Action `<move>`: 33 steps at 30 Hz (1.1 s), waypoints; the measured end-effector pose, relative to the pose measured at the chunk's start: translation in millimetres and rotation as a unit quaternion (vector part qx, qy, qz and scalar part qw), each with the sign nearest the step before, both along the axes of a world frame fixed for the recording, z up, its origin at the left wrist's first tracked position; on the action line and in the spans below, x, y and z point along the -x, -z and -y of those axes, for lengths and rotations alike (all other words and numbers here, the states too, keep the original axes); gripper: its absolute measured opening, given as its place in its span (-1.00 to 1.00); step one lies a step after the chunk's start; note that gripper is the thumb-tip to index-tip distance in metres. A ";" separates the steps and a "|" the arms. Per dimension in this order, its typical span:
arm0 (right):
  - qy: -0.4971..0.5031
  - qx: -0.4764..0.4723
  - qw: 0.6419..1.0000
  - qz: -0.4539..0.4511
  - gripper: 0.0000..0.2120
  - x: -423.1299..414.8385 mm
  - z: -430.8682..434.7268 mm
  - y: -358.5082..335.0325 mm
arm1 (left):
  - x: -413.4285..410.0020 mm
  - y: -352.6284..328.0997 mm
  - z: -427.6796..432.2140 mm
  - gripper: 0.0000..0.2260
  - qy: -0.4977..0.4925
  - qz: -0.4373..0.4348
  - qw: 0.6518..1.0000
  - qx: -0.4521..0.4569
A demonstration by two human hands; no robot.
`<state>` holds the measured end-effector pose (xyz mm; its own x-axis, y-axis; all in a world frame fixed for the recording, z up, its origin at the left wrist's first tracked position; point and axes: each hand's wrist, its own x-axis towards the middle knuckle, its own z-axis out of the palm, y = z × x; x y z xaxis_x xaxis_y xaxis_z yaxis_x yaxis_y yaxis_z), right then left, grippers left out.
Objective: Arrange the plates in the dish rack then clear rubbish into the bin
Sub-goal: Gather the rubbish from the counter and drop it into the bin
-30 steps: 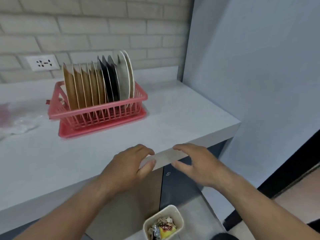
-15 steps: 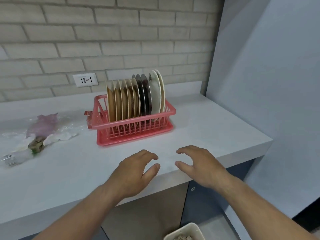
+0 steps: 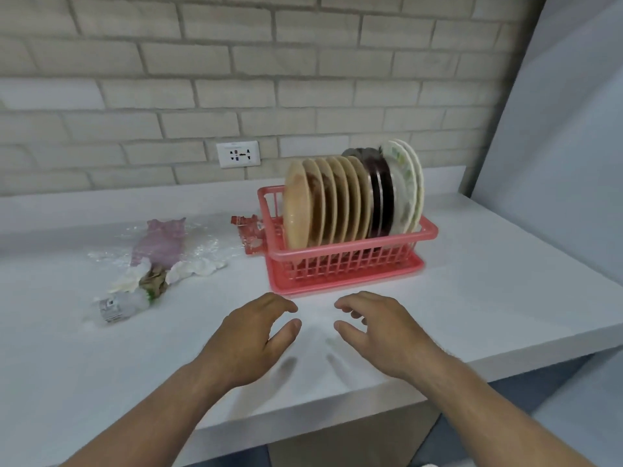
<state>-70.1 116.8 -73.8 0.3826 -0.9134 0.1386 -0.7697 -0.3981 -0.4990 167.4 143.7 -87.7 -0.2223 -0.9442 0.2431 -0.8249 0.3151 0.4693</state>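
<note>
A red dish rack (image 3: 350, 264) stands on the white counter (image 3: 488, 281), holding several plates on edge: tan plates (image 3: 323, 200), dark plates (image 3: 381, 197) and white patterned plates (image 3: 406, 183). Rubbish lies left of the rack: a purple and clear plastic wrapper (image 3: 161, 246), crumpled white and brown scraps (image 3: 155, 281), a small clear bottle (image 3: 114, 306) and a red wrapper (image 3: 249, 234) touching the rack's left end. My left hand (image 3: 249, 335) and my right hand (image 3: 374, 328) hover over the counter in front of the rack, fingers apart, holding nothing.
A brick wall with a white power socket (image 3: 238, 154) runs behind the counter. A grey-white wall panel (image 3: 556, 129) closes the right side. The counter's front edge runs below my wrists, with cabinet fronts underneath.
The view has swung up and left, so the bin on the floor has left the frame and the rubbish has come into sight. Both hands moved from the counter's edge to over its top.
</note>
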 end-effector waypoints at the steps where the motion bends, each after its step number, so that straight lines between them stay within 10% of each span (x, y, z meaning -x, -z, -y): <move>1: -0.004 0.000 1.000 0.005 -0.68 -17.4 2.2 1.2 | -15.6 -0.5 3.5 -0.58 0.001 0.007 1.000 -0.002; 27: -0.094 0.014 0.976 -0.195 -0.73 -331.7 151.4 43.8 | -282.0 4.3 89.9 -0.80 -0.140 0.044 0.989 0.011; 33: -0.034 0.001 0.999 -0.010 -0.74 -306.4 134.4 50.0 | -260.9 0.9 110.1 -0.83 -0.161 0.126 0.975 -0.085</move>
<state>236.2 -17.6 -123.8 0.4473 -0.8846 0.1316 -0.7503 -0.4513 -0.4832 428.3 33.6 -88.5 0.0595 -0.9968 0.0532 -0.9640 -0.0436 0.2622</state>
